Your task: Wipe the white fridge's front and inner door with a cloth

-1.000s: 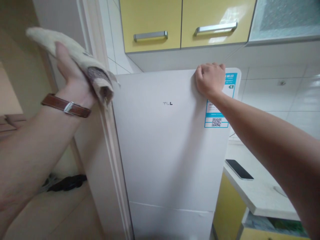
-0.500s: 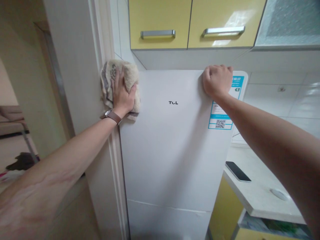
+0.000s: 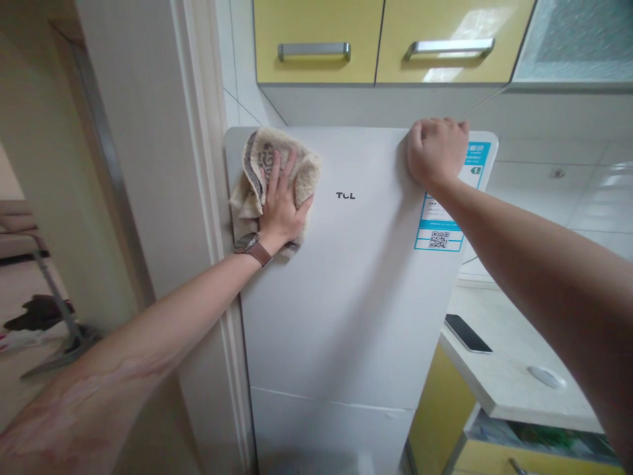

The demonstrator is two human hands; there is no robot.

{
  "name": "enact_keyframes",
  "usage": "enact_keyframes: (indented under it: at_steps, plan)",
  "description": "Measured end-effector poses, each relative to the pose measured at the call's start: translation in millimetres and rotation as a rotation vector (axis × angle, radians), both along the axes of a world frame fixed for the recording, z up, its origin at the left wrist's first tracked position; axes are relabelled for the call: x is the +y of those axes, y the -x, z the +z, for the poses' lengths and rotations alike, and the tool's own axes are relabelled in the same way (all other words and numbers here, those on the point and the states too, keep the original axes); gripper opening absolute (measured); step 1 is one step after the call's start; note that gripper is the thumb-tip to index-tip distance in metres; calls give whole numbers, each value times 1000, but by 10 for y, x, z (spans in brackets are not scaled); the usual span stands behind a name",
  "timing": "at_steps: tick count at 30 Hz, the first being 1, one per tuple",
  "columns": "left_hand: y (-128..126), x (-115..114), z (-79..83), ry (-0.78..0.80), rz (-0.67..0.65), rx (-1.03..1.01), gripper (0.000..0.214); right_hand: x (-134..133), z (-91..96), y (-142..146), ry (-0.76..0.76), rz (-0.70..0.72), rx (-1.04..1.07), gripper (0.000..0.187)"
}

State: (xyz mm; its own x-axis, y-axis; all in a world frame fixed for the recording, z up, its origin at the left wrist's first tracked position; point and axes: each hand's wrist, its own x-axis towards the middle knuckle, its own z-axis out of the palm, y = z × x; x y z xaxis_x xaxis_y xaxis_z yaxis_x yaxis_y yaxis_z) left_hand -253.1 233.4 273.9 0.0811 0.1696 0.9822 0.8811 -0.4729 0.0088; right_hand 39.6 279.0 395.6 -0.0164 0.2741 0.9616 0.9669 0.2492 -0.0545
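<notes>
Towel (image 3: 310, 173) under splayed left hand (image 3: 281, 214), curled right hand (image 3: 438, 152) on closed fridge (image 3: 341, 284), hold unclear, green thing (image 3: 548, 435) in drawer (image 3: 494, 456)

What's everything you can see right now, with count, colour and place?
Refrigerator: one, white, centre
Cloth: one, beige, against refrigerator's upper door
Label: one, blue-white, upper door's right side
Upper cabinet doors: two, yellow, above refrigerator
Handles: two, silver, on those doors
Wall tiles: several, white, behind counter
Counter: one, whitish, right
Phone: one, black-faced, on counter
Oval object: one, white, on counter
Lower cabinet: one, yellow, below counter
Door frame: one, pale, left of refrigerator
Dark heap: one, black, far-left floor
Watch: one, brown strap, left wrist
Left hand: one, on cloth
Right hand: one, at refrigerator's top edge
</notes>
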Motion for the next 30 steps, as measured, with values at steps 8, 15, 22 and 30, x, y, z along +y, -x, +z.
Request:
enact_keyframes:
  at_steps: [8, 15, 22, 30]
  plan:
    - [-592, 79, 132, 52, 22, 399, 77, 28, 10, -1, -13, -46, -7, 47]
    - [-980, 139, -554, 115, -91, 633, 77, -2, 1, 4, 6, -48, -21, 48]
    - [-931, 18, -1876, 338, -174, 834, 82, 10, 17, 10, 29, -47, -14, 48]
    - [92, -101, -3500, 517, -12, 245, 85, 20, 15, -2, 11, -67, -41, 47]
